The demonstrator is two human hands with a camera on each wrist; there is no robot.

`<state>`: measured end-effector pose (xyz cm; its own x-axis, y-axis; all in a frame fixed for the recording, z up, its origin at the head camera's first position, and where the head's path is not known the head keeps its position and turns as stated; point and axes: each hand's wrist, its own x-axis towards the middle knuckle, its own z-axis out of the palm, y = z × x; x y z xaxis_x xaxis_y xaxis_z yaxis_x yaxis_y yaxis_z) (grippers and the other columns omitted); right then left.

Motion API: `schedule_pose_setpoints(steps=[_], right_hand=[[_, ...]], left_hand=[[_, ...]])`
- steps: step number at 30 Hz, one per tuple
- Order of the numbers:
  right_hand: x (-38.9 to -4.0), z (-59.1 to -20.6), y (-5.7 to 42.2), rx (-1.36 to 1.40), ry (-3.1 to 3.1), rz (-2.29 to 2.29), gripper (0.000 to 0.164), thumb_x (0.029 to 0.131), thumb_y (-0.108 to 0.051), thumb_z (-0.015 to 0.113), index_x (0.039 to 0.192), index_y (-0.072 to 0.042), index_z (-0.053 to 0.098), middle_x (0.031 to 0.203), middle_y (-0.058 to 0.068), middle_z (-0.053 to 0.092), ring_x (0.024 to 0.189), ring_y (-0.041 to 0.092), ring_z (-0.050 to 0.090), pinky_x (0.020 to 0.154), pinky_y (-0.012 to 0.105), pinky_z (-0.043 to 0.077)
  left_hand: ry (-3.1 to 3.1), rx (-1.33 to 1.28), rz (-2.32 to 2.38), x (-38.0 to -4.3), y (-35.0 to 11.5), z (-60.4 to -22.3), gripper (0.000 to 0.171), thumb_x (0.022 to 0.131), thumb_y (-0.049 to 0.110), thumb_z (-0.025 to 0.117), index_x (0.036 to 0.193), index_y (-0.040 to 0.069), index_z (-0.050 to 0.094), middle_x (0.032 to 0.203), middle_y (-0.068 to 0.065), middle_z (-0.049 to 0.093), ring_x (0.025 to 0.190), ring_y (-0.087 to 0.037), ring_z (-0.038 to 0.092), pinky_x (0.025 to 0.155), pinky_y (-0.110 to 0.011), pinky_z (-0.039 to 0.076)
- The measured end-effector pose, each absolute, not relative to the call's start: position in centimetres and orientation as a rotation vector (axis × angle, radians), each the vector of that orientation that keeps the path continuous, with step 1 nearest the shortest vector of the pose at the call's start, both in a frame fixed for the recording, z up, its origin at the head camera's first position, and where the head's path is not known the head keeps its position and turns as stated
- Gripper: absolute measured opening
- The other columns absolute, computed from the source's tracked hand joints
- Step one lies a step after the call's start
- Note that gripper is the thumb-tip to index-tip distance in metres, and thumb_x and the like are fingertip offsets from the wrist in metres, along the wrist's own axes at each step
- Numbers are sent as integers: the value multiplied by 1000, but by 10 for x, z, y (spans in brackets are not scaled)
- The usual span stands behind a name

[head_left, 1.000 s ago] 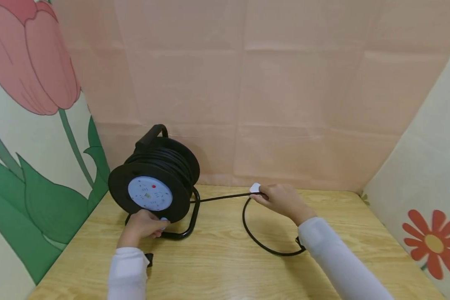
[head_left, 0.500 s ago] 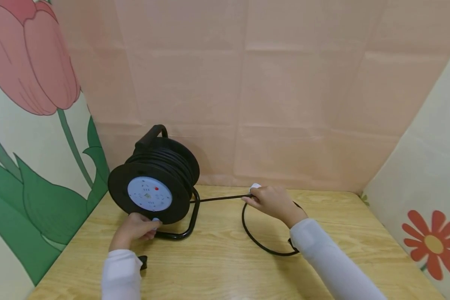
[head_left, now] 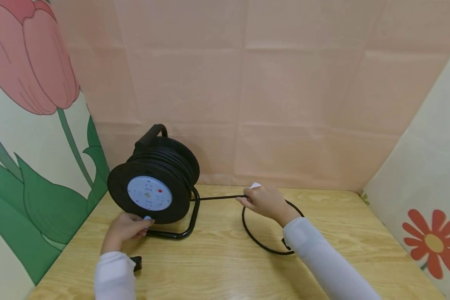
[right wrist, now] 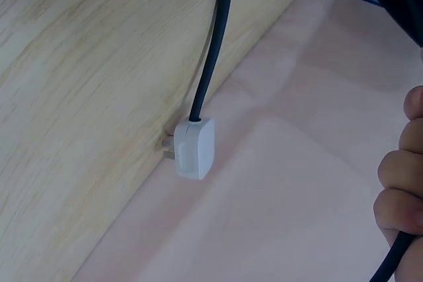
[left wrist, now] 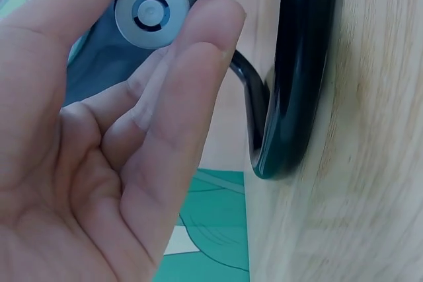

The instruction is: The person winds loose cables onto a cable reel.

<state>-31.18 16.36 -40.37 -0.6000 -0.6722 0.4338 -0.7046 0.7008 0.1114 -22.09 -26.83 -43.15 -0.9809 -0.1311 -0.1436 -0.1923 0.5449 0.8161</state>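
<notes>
A black cable reel (head_left: 150, 183) with a pale blue socket face (head_left: 150, 193) stands on the table at the left. At its lower rim my left hand (head_left: 124, 230) pinches a light grey knob (left wrist: 151, 12) between thumb and fingers. Further right, my right hand (head_left: 268, 203) grips the black cable (head_left: 221, 197), which runs taut from the reel. Beyond that hand the cable bends into a loop (head_left: 258, 246). In the right wrist view, a white plug (right wrist: 195, 148) hangs at the cable's end, prongs toward the tabletop; in the head view only a corner shows behind the hand.
The reel rests on a black tubular frame (head_left: 191, 225) and has a carrying handle (head_left: 150, 135) on top. A wooden table (head_left: 210, 266) meets a pink backdrop (head_left: 303, 104) at the rear. Flower-painted panels (head_left: 427, 175) flank both sides.
The reel has turned clockwise in the head view: its red button has moved right and down. My left hand has gone left with the knob, and my right hand has moved slightly left.
</notes>
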Motion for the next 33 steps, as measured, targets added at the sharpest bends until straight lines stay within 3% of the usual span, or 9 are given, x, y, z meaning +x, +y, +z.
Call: schedule_pose_setpoints(steps=[16,26,33], right_hand=[[-313,-408,147,1089,-2414,20,39,98,-39,63,69,-22,43,52,-14,35,43,3,32,38,21,21],[-318,-413,131,1066,-2410,82,38,95,-30,65,65,-23,42,50,-16,34,42,3,29,39,23,22],[-331,-420,129,1011,-2437,144,32,97,-32,63,69,-21,52,58,-13,46,44,4,32,39,22,26]], left_hand=[[2826,-403,1429,-215,-288,-433,46,83,48,79,88,3,72,75,-1,68,72,-17,64,64,-29,52],[2722,-506,1701,-212,-290,-438,46,85,37,80,102,-4,66,82,-5,70,78,-17,67,71,-28,58],[2609,-495,1914,-213,-292,-439,45,88,29,78,105,-9,61,83,-5,73,74,-10,69,67,-24,58]])
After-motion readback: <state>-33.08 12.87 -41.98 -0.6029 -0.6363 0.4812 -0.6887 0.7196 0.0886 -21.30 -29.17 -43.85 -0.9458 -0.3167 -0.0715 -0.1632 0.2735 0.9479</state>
